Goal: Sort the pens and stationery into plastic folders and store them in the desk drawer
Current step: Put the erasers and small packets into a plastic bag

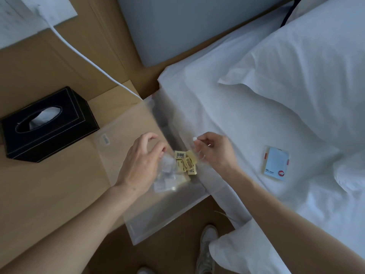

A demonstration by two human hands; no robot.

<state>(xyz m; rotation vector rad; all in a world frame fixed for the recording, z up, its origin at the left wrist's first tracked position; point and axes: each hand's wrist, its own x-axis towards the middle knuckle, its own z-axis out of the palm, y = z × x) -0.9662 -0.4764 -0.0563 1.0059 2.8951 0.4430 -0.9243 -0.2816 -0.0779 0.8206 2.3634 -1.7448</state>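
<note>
Folder [138, 196] first: the translucent plastic one lies across the right-hand corner of the wooden bedside table [59, 190], its far and right edges hanging past the table edge toward the bed [246, 119]. Starting at the left, I see a black tissue box [47, 123] sitting near the table's left edge, well apart from the folder, with a white tissue poking from its slot. A white cable [88, 60] runs diagonally from the upper left down to the table's far right corner. Moving in, my left hand [142, 163] is over the folder, fingers curled and pinching what looks like the top sheet at its opening; the plastic blurs there, so I cannot tell exactly how much it holds. Just beside those fingers, small yellow erasers [185, 162] with barcode labels lie in a loose pile inside the folder, next to some clear-wrapped pieces [167, 178] I cannot identify. My right hand [213, 151] is at the folder's right edge, thumb and forefinger pressed together on a small white tab [194, 138]. Further right, a pale blue sticky-note pad [276, 163] in its wrapper rests on the white sheet, near a pillow [306, 62]. Below, by the table's near edge, a shoe [207, 248] stands on the floor.
</note>
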